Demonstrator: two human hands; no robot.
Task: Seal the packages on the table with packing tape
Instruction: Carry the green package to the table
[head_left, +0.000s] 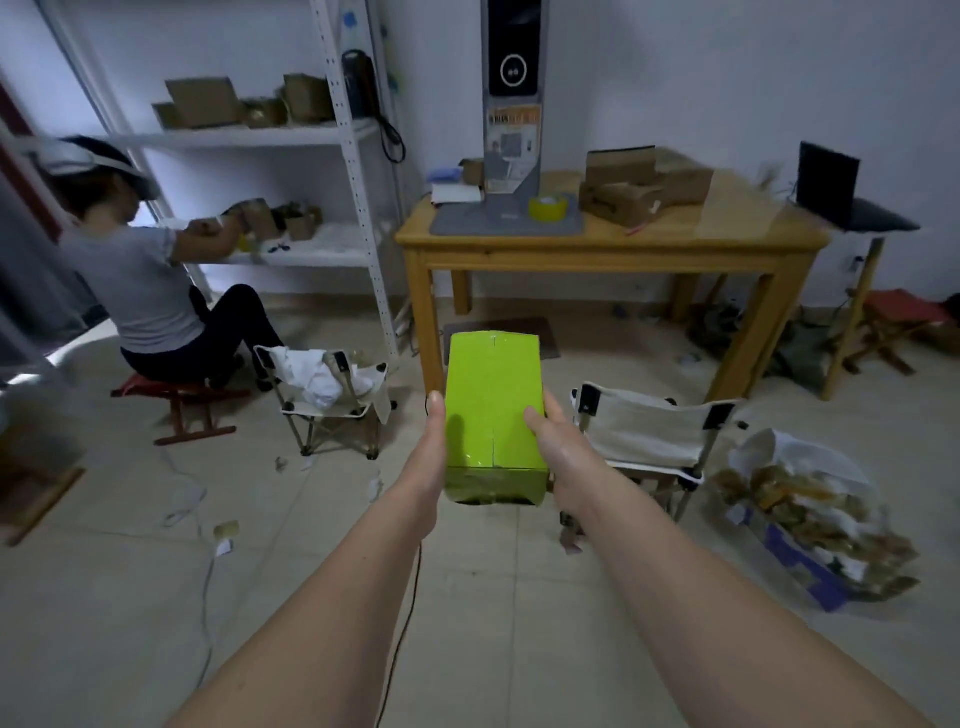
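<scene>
Arms outstretched, left hand (434, 441), right hand (553, 447) grip green-taped package (493, 410) sides

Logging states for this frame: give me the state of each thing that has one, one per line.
green package: fully wrapped in green tape, held in the air between both hands
left hand: grips the package's left side
right hand: grips the package's right side
tape roll: lying flat on the grey mat, untouched
cardboard boxes: stacked on the wooden table, untaped as far as shows
right folding chair: unfolded, unoccupied
</scene>
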